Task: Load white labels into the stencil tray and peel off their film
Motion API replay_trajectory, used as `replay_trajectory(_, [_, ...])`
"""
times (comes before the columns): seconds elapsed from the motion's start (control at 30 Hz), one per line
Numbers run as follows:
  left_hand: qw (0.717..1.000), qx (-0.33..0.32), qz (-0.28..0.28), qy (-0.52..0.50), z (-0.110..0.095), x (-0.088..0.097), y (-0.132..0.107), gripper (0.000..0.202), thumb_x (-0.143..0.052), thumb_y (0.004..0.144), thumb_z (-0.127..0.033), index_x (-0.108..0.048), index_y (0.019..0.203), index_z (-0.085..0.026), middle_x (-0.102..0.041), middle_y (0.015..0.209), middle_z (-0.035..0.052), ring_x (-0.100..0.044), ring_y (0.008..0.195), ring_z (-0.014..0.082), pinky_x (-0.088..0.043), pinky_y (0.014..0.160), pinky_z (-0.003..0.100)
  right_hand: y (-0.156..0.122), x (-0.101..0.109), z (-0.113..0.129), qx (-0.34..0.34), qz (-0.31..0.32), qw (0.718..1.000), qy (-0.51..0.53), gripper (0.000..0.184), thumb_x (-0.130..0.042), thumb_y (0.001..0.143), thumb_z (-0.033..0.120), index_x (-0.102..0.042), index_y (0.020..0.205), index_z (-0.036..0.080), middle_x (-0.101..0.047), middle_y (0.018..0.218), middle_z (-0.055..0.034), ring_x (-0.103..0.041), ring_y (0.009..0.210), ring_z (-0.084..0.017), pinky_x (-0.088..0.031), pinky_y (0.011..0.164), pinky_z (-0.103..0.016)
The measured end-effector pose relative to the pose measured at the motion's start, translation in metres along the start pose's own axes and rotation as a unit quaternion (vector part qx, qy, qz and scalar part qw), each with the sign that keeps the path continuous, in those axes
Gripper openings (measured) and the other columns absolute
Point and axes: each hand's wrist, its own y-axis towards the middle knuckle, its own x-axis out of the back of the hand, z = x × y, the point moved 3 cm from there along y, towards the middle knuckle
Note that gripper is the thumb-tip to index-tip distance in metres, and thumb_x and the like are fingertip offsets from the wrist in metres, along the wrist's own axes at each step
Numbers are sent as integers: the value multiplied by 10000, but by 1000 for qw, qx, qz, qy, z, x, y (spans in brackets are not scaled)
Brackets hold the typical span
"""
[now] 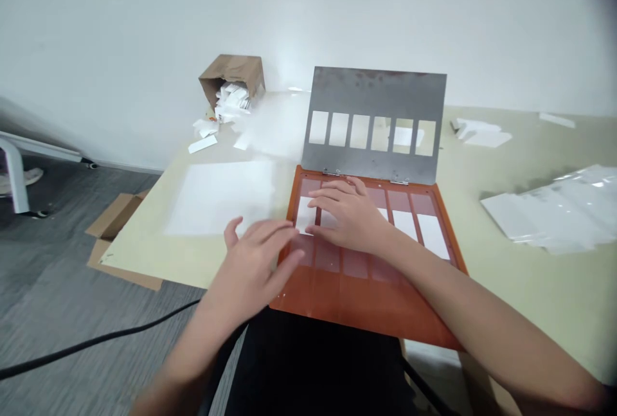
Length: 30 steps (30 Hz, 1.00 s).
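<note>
An orange slotted tray (366, 297) lies at the table's near edge, with a grey metal lid (376, 91) with several windows hinged up behind it. White cards (431, 233) lie in its right-hand slots. My right hand (349, 213) lies flat over the left slots, fingers stretched out, fingertips on a white card (304, 213) in the leftmost slot. My left hand (258, 262) hovers at the tray's left edge, fingers extended and apart, holding nothing.
A white sheet (222, 196) lies left of the tray. A tipped brown cardboard box (232, 75) spills white cards at the back left. Clear plastic sleeves (554, 210) are piled at the right. More white cards (482, 133) lie behind. A black cable (96, 339) crosses the floor.
</note>
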Motion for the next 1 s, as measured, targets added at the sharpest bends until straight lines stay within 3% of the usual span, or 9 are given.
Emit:
replay_trajectory(0.1, [999, 9, -37, 1, -8, -16, -26, 281, -511, 978, -320, -592, 1244, -280, -697, 1294, 62, -621, 1207, 277, -94, 1133, 500, -1, -2, -1, 10, -16, 1000, -7, 309, -654, 879, 509, -695, 1047, 253, -709, 1252, -56, -574, 1229, -313, -255, 1102, -581])
replay_trajectory(0.23, [996, -10, -80, 33, -15, -22, -33, 330, -530, 968, -348, -597, 1282, -271, -709, 1285, 52, -598, 1246, 316, -56, 1147, 494, -1, -4, -2, 17, -23, 1000, -8, 297, -649, 882, 502, -697, 1039, 254, -713, 1248, -51, -572, 1227, -307, -251, 1100, -567])
replay_trajectory(0.7, [996, -10, -63, 56, -14, -29, -29, 321, -497, 978, -367, -645, 1250, -284, -731, 1242, 40, -575, 1268, 346, -15, 1136, 541, -3, -7, -3, 24, -6, 999, -26, 312, -663, 865, 514, -706, 1019, 245, -717, 1236, -49, -569, 1212, -310, -259, 1091, -574])
replay_trajectory(1.0, [998, -5, -47, 52, -13, -30, -29, 290, -496, 984, -367, -657, 1207, -275, -737, 1228, 33, -560, 1284, 355, -12, 1132, 561, -1, -5, 0, 3, 17, 1000, -3, 269, -693, 852, 466, -712, 1008, 248, -708, 1252, -62, -569, 1216, -329, -204, 1113, -664])
